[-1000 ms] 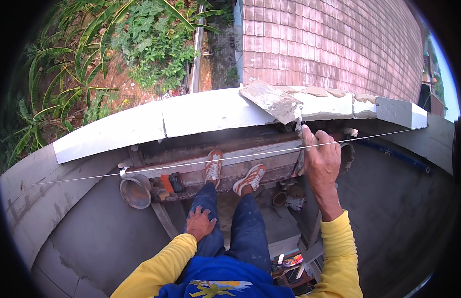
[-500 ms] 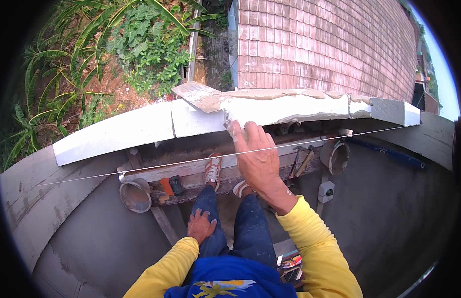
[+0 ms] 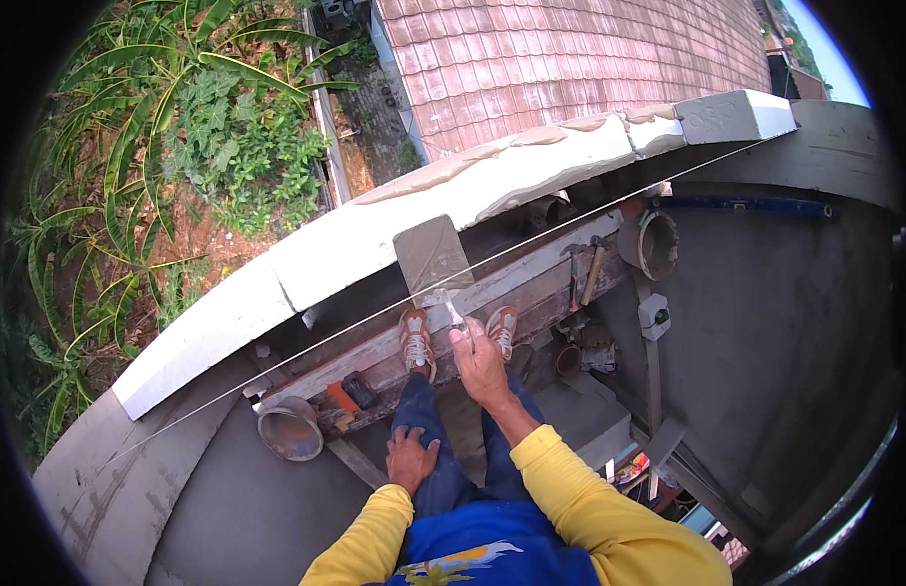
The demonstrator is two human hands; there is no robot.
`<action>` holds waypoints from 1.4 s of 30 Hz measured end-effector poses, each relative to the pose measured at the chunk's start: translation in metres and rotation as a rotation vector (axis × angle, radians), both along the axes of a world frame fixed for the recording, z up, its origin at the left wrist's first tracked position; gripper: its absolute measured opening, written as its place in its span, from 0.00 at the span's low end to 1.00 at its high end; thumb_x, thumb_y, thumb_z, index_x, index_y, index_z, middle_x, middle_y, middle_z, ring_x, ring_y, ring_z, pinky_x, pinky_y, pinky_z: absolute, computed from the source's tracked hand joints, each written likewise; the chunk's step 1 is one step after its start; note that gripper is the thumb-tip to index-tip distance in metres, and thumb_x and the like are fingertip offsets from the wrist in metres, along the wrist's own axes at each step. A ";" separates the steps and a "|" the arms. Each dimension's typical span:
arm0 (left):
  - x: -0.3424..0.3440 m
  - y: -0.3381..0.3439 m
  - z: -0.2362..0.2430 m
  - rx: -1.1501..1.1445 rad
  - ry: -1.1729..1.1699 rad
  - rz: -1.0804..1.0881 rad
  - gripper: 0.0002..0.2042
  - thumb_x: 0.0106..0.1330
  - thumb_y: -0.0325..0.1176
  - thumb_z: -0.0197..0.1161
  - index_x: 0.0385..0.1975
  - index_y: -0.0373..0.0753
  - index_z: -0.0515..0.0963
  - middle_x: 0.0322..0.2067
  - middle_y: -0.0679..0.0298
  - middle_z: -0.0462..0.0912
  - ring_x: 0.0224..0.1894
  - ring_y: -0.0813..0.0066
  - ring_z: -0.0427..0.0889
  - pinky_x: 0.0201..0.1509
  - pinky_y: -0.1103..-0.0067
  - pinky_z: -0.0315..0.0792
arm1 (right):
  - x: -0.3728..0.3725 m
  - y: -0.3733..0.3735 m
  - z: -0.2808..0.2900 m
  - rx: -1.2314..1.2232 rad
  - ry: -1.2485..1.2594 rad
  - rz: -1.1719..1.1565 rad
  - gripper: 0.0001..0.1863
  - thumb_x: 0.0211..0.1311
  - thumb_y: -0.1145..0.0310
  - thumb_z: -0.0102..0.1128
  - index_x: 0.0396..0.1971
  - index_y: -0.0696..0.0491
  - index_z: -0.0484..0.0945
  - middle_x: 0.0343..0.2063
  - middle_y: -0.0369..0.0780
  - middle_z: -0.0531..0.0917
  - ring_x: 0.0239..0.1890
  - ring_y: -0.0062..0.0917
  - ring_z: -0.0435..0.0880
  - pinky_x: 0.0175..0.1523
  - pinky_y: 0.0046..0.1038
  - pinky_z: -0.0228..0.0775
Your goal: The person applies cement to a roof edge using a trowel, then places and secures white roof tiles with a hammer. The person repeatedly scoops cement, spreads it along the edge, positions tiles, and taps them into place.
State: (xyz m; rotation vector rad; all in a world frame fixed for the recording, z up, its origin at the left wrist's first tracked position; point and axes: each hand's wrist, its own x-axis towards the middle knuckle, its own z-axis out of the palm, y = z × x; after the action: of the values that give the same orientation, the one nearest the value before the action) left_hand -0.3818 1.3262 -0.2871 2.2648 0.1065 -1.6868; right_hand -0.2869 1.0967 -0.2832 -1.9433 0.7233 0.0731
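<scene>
My right hand (image 3: 482,369) is closed round the handle of a trowel (image 3: 432,256). Its flat, grey-smeared blade points away from me, below the inner edge of a curved row of white blocks (image 3: 341,239). Grey mortar (image 3: 473,156) lies in an uneven strip along the top of that row, with some running down the inner face. A thin taut string (image 3: 560,227) crosses in front of the blocks and passes by the blade. My left hand (image 3: 410,459) rests flat on my left thigh, fingers apart, holding nothing.
Under my shoes runs a wooden plank (image 3: 541,278). A round bucket (image 3: 290,430) sits at its left end, another bucket (image 3: 651,244) at its right. Two hammers (image 3: 592,273) hang near the right bucket. A blue spirit level (image 3: 746,204) lies along the right wall. Beyond the blocks the ground drops away.
My right hand has drawn the trowel back toward me, off the block tops to below their inner edge. The view has turned and shifted. My left hand stays on my thigh.
</scene>
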 end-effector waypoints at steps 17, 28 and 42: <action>-0.009 0.000 -0.001 0.022 -0.006 -0.038 0.30 0.71 0.55 0.68 0.69 0.47 0.79 0.76 0.54 0.67 0.74 0.42 0.68 0.76 0.53 0.68 | 0.124 0.011 -0.097 -0.331 -0.367 -0.164 0.25 0.69 0.75 0.54 0.64 0.68 0.69 0.58 0.63 0.78 0.62 0.63 0.75 0.66 0.52 0.67; 0.028 -0.052 -0.001 0.097 -0.058 -0.092 0.29 0.71 0.55 0.67 0.67 0.46 0.80 0.74 0.54 0.71 0.74 0.43 0.70 0.77 0.57 0.67 | -0.047 0.014 -0.148 -0.086 0.202 -0.204 0.25 0.67 0.66 0.65 0.60 0.59 0.71 0.50 0.62 0.83 0.55 0.60 0.82 0.59 0.53 0.74; 0.024 -0.225 -0.029 0.324 -0.046 -0.540 0.31 0.69 0.59 0.67 0.66 0.47 0.82 0.74 0.49 0.70 0.70 0.35 0.73 0.75 0.53 0.70 | -0.190 -0.603 -0.205 -0.326 0.808 -0.834 0.29 0.75 0.50 0.56 0.66 0.53 0.77 0.57 0.59 0.85 0.62 0.57 0.83 0.66 0.55 0.74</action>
State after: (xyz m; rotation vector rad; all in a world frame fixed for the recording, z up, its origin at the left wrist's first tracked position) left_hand -0.3583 1.1016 -0.3166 2.7518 -0.2897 -1.9883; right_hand -0.4769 0.4942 -0.4882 -1.7192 2.1365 0.2414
